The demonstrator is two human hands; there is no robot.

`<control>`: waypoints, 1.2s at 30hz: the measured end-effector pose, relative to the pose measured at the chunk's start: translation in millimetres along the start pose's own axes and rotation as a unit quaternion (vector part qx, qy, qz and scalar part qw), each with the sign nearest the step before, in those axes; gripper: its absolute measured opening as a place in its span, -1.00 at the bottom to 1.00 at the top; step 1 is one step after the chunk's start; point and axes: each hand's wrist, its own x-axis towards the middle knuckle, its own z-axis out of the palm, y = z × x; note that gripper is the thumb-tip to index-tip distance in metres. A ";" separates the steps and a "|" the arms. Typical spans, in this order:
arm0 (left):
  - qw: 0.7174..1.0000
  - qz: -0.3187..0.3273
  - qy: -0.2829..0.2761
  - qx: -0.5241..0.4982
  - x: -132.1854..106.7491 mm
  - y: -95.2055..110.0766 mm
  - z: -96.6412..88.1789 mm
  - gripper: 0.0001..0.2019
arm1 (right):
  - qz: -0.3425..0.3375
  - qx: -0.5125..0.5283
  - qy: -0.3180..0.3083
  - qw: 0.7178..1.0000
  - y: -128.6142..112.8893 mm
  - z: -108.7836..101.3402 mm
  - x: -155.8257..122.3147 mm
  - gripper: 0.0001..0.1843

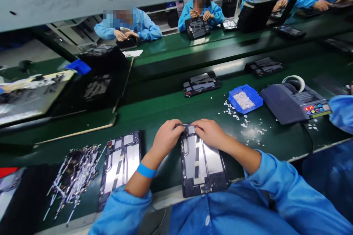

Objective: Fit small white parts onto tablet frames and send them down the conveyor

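Note:
In front of me an opened tablet housing (pixel 193 158) lies on the bench, its silver inner plates and black lower end showing. My left hand (pixel 168 137) is closed at the housing's upper left corner, thumb and fingers pinching the edge. At the upper right corner, my right hand (pixel 211 132) is closed over the same far edge, with its fingers bent. Anything small between the fingertips is hidden. A second opened tablet housing (pixel 128 150) lies left of my left forearm. Beside it is a pile of thin silvery flex cables (pixel 78 172).
A blue tray (pixel 259 101) holds small white pieces, some scattered around it. Right of it stands a grey tape dispenser (pixel 284 102). More tablet housings (pixel 202 83) lie on the green bench (pixel 154 104). People in blue work opposite; a blue sleeve (pixel 342 112) is at right.

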 end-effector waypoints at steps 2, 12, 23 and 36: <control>0.998 -0.017 0.048 -0.029 -3.6 5.3 3.4 -0.79 | -0.010 0.053 -0.028 0.998 -6.6 5.9 17.2 -0.70; 0.847 -0.401 0.085 -0.340 -15.7 57.2 7.5 -0.77 | 0.055 0.191 -0.016 0.980 -4.8 22.4 19.9 -0.84; 0.815 -0.442 0.111 -0.357 -14.6 69.6 7.4 -0.80 | -0.037 -0.061 0.050 0.996 -14.0 38.4 -2.1 -0.86; 0.770 -0.458 0.085 -0.435 -8.3 67.4 5.2 -0.80 | 0.055 -0.131 0.138 0.980 20.1 -29.8 -2.3 -0.84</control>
